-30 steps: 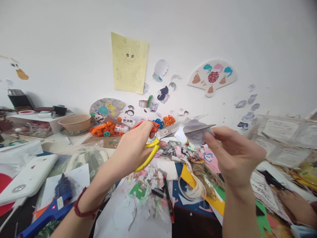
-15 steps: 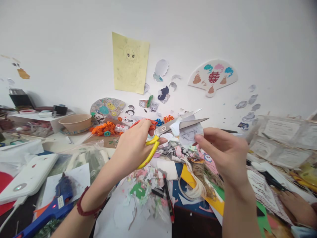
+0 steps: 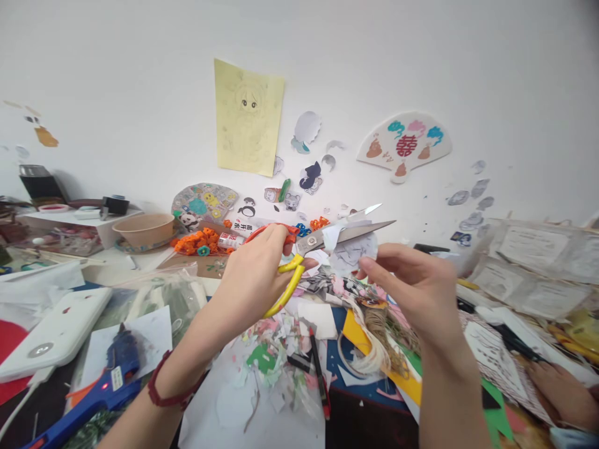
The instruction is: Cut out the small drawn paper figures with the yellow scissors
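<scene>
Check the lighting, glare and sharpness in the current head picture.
Head view: soft, fairly even light on the wall; a bright glint near one blade tip of the scissors; drawn lines on the held paper look soft; print on the hung sheets at right is too blurred to read.

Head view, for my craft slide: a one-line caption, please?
Left hand holds open scissors at a marked paper piece pinched by the right hand, above colourful scraps.

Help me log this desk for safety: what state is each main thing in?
Scissors, open, held in left hand
Paper, between the blades, pinched by right hand
Glue gun, lying down, red light lit
White device, cable apparently connected
Bowl, upright
Marker, lying flat
Scraps, scattered
Yellow sheet, stuck to wall
</scene>
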{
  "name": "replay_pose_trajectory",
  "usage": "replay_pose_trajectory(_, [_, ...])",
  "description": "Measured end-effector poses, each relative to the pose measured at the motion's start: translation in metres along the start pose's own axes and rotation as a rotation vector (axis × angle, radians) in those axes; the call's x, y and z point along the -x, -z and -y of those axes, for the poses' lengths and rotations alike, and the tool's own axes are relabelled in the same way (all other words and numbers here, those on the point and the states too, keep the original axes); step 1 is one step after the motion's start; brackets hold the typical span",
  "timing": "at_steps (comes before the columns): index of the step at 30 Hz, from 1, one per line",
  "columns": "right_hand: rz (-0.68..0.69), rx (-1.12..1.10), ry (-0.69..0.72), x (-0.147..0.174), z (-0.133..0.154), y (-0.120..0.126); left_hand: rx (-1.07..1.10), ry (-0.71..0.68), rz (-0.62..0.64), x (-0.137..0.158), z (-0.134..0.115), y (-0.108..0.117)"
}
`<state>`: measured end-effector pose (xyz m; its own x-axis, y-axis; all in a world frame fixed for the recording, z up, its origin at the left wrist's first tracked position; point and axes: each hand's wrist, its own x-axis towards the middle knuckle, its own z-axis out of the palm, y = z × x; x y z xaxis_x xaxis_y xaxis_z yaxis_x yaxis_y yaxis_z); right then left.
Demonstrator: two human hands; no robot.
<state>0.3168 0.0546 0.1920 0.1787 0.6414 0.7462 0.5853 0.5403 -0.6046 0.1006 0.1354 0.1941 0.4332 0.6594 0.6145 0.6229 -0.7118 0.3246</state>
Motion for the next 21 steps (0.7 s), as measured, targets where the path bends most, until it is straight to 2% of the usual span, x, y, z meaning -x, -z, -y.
replay_pose_trajectory(9, [0.007, -0.03, 0.011, 0.0001, -0.0006, 0.0017, -0.011, -0.006, -0.005, 0.0005, 0.0005, 0.0005])
replay_pose_trajectory(21, [-0.039, 0.037, 0.063, -0.0002, -0.003, 0.0071, -0.005, -0.058, -0.054, 0.0028, 0.0042, -0.0008])
